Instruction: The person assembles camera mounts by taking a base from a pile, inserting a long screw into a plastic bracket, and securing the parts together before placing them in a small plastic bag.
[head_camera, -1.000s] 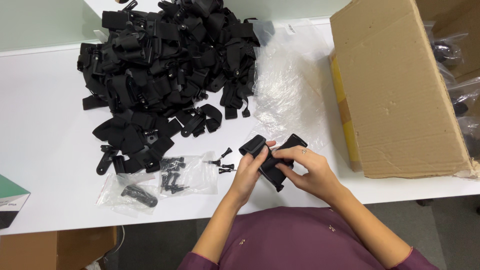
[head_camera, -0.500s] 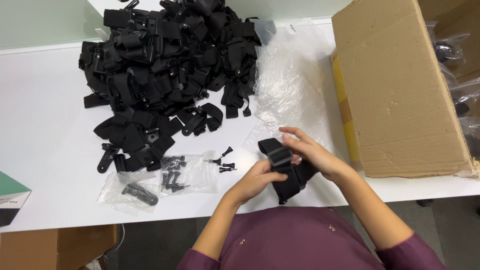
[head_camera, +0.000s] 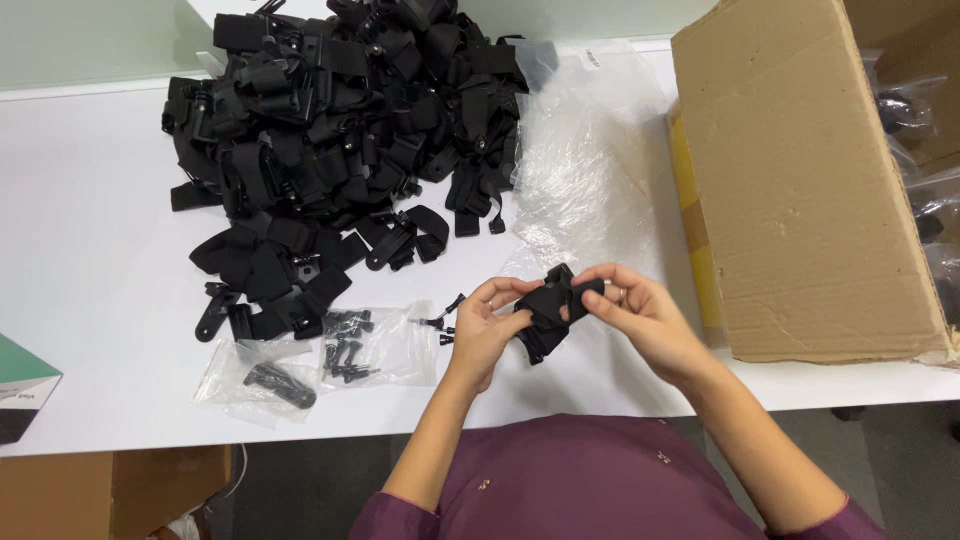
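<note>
Two bare hands hold a small black fabric strap piece (head_camera: 548, 312) above a white surface (head_camera: 90, 200).

The left hand (head_camera: 487, 325) pinches the strap's left edge between thumb and fingers; the right hand (head_camera: 640, 312) pinches its upper right end, so both grips are pressed onto it, near the surface's front edge. Behind lies a large heap of black straps with buckles (head_camera: 340, 130), with crumpled clear plastic sheeting (head_camera: 590, 170) beside it. Small clear bags of black screws (head_camera: 350, 350) sit left of the hands. A brown cardboard box (head_camera: 800, 170) stands to the right.
</note>
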